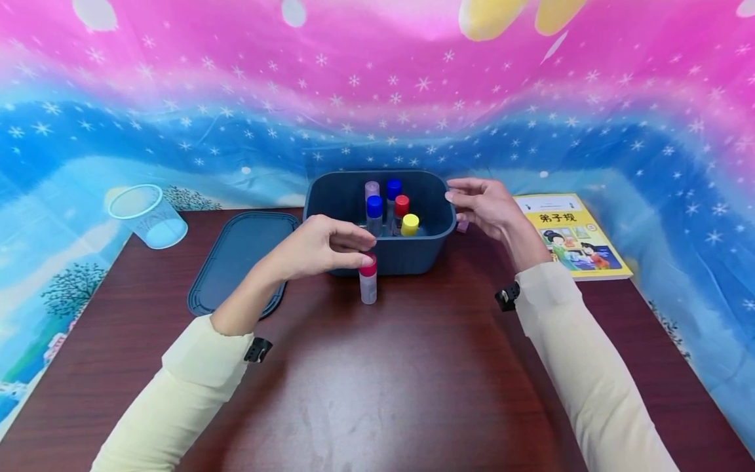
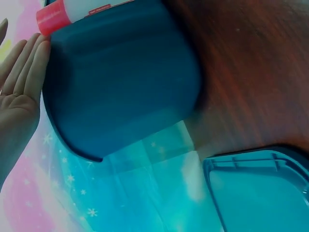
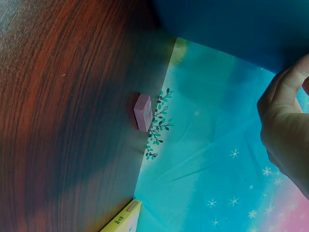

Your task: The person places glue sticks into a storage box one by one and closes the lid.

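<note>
A dark blue plastic bin [image 1: 407, 255] stands at the back of the table, with several capped glue sticks upright inside. In front of it is one with a red cap, a glue stick [image 1: 368, 288]. My left hand [image 1: 315, 246] is at that cap, fingers extended. In the left wrist view, the fingertips [image 2: 44, 46] are right beside the red cap [image 2: 52, 18], and the thumb shows apart at the frame's edge. My right hand [image 1: 486, 203] touches the bin's right rim with thumb and fingertips; its wrist view cuts off part of the fingers.
The bin's lid [image 1: 236, 255] lies left of it. Farther left is a light blue mesh cup [image 1: 150, 219], tilted in the view. A yellow book [image 1: 580, 242] lies at the back right. A small pink block [image 3: 143, 113] sits near the table's back edge, right of the bin.
</note>
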A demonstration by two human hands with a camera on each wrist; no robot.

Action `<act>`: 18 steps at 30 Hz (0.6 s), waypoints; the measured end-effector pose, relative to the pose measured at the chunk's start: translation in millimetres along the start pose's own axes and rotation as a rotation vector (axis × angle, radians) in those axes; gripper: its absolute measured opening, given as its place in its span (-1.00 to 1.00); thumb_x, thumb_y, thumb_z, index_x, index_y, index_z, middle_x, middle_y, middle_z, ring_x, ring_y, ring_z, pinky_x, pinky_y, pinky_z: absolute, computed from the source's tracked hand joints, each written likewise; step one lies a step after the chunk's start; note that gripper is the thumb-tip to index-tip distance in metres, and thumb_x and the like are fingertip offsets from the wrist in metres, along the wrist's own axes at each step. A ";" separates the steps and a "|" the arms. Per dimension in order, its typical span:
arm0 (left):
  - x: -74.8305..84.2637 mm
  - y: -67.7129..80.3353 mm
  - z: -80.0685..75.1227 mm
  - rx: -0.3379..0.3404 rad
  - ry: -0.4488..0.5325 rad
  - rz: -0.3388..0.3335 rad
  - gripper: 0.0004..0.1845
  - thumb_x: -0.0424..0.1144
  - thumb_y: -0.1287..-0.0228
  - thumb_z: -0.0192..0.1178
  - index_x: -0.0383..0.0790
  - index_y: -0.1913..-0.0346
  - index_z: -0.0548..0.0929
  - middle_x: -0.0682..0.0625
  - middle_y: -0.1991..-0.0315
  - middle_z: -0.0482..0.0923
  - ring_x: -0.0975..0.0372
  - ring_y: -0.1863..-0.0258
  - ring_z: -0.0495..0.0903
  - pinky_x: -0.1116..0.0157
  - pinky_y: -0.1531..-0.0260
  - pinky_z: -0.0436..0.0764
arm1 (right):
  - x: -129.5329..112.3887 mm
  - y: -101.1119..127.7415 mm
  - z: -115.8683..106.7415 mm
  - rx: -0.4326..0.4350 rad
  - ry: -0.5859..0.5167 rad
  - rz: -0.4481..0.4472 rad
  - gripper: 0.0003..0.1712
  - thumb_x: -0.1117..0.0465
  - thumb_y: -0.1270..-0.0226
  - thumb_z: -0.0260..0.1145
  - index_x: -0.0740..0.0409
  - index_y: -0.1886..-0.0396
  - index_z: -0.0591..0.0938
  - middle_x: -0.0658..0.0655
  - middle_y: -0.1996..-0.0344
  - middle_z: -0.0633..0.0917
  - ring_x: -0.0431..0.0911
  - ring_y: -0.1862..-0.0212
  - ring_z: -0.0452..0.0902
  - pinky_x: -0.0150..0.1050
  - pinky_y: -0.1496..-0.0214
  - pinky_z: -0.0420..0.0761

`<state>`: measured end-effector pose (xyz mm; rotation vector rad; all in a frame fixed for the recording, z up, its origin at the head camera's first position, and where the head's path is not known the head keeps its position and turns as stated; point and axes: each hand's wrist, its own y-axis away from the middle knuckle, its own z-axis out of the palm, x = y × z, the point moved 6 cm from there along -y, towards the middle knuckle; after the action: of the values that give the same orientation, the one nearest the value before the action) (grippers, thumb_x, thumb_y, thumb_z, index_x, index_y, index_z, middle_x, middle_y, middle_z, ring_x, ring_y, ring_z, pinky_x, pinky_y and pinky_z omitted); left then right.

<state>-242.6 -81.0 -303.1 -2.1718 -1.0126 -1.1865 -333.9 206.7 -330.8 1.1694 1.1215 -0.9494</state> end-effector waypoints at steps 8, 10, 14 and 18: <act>-8.4 1.7 10.8 0.006 -0.096 -0.029 -0.55 -0.30 -0.26 0.44 -0.30 -0.21 0.68 -0.07 -0.08 0.70 0.15 -0.04 0.71 0.20 -0.04 0.67 | -0.6 0.5 -0.1 0.000 0.004 0.005 -0.38 0.32 -0.44 0.33 0.32 -0.45 0.42 0.25 -0.10 0.54 -0.13 0.29 0.64 -0.39 0.34 0.67; -10.5 1.0 13.8 0.009 -0.138 -0.029 -0.55 -0.29 -0.26 0.44 -0.30 -0.20 0.68 -0.08 -0.06 0.71 0.15 -0.02 0.71 0.20 -0.03 0.68 | -0.6 0.6 -0.3 0.000 0.008 0.005 -0.37 0.32 -0.44 0.33 0.32 -0.45 0.42 0.24 -0.10 0.54 -0.13 0.28 0.64 -0.38 0.33 0.67; -15.2 -0.7 18.7 0.019 -0.172 -0.048 -0.56 -0.28 -0.26 0.44 -0.29 -0.19 0.69 -0.07 0.00 0.72 0.15 0.00 0.71 0.23 -0.01 0.69 | 0.0 -0.1 -0.8 0.004 0.009 0.007 -0.38 0.32 -0.44 0.33 0.30 -0.44 0.43 0.25 -0.11 0.53 -0.11 0.26 0.65 -0.38 0.33 0.68; -16.8 -1.5 20.9 0.030 -0.162 -0.056 -0.58 -0.30 -0.27 0.43 -0.29 -0.18 0.69 -0.06 0.04 0.73 0.16 0.02 0.71 0.23 0.00 0.69 | 0.4 -1.1 -1.2 0.007 0.013 0.004 -0.39 0.31 -0.44 0.32 0.29 -0.44 0.44 0.24 -0.10 0.54 -0.12 0.27 0.64 -0.37 0.33 0.68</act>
<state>-239.0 -72.2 -328.2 -2.2588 -1.1581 -1.0258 -335.1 207.7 -331.4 1.1850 1.1268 -0.9440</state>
